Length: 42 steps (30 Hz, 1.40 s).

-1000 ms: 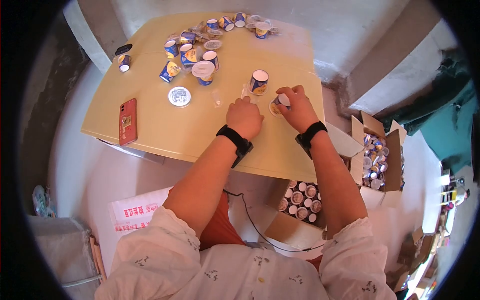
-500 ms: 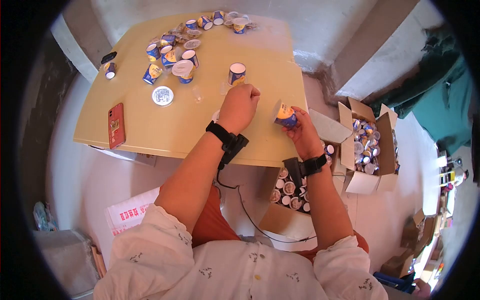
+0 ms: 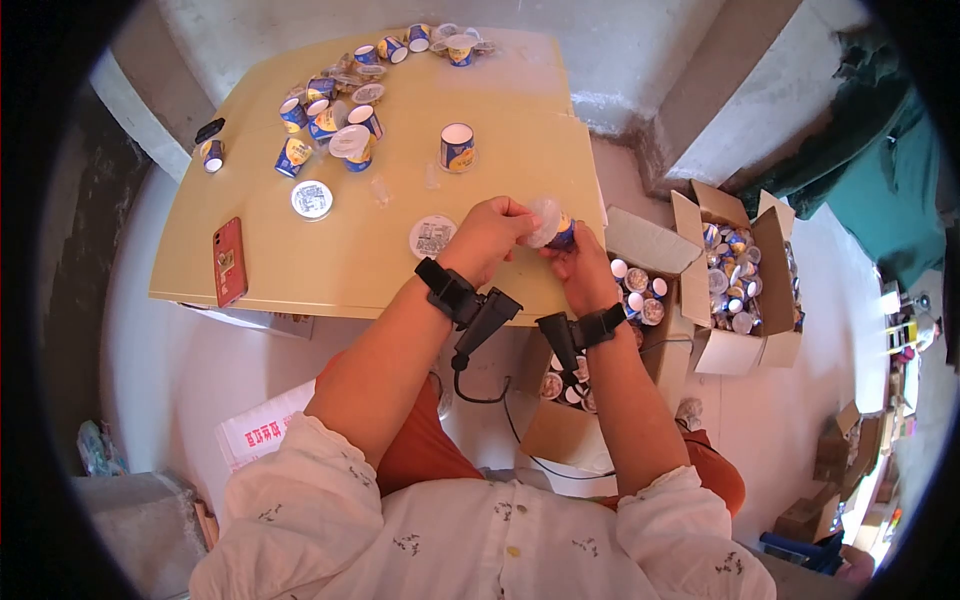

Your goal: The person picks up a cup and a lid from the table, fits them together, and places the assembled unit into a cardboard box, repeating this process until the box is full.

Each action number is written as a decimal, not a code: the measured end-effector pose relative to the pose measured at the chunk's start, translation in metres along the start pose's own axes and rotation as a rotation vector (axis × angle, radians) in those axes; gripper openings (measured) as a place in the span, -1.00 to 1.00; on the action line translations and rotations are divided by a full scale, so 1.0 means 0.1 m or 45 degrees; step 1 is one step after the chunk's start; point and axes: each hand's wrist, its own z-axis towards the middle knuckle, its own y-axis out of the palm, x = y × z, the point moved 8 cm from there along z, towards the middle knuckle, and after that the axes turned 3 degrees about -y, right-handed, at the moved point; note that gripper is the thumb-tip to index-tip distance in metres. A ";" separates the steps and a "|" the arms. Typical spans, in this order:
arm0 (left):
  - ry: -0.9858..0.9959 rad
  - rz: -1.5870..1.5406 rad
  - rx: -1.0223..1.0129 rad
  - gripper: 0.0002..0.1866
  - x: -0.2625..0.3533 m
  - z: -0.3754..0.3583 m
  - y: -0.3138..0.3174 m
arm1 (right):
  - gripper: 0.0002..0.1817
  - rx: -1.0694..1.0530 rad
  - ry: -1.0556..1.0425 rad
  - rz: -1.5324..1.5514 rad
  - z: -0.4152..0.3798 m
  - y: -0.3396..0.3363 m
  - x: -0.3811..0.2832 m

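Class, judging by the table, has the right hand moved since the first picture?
Yes. The right hand has moved toward the wearer and rightward, away from the upright cup, and is now by the right edge of the table.

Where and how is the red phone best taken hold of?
Probably by both long edges near the middle, with the left hand coming from above. The red phone lies flat on the table, its long sides look free, and it is much narrower across than along.
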 end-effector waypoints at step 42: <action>0.414 0.545 0.386 -0.66 0.21 0.06 -0.24 | -0.58 0.112 -0.329 -0.794 0.03 0.13 -0.24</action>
